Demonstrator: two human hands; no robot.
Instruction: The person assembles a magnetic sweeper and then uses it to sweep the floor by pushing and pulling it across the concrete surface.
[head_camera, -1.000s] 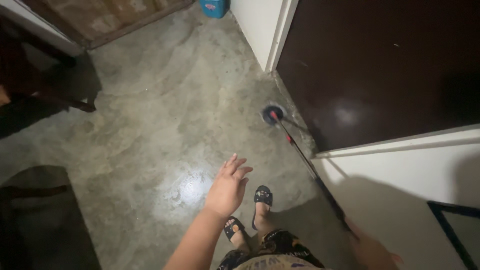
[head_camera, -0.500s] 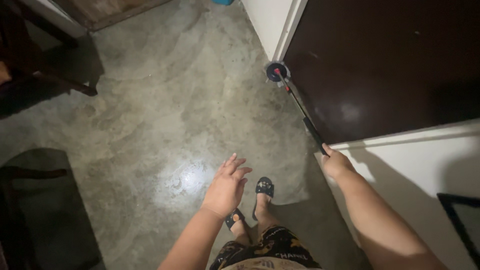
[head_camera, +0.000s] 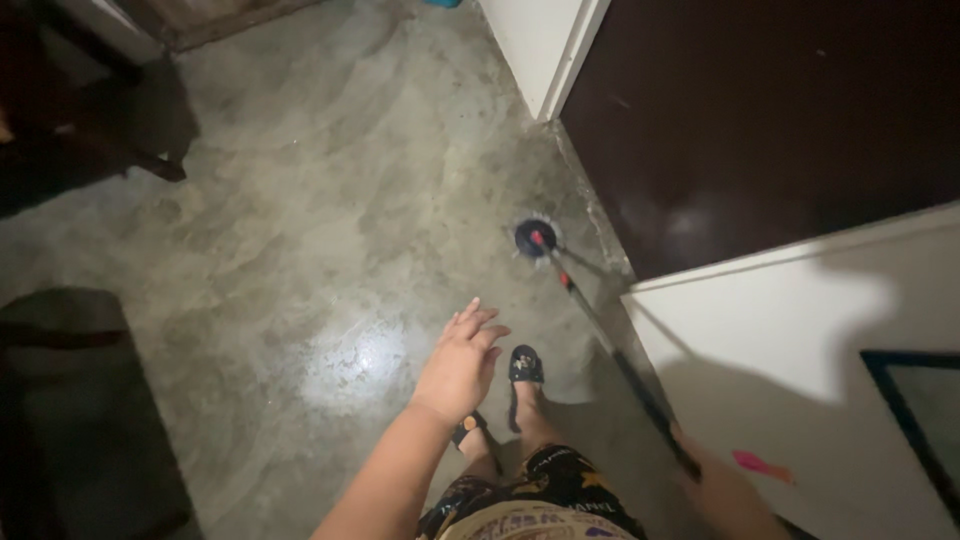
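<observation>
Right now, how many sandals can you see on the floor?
2. One sandal is on the forward foot, just right of the open left hand. The other sandal sits further back, partly hidden beneath that hand's wrist.

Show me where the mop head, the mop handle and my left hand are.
mop head (head_camera: 535, 239), head view, round dark disc.
mop handle (head_camera: 610, 345), head view, mid shaft.
left hand (head_camera: 460, 365), head view, back of hand.

Probably a home: bare concrete floor (head_camera: 300, 230), dark door (head_camera: 760, 120), wooden furniture legs (head_camera: 150, 165).
</observation>
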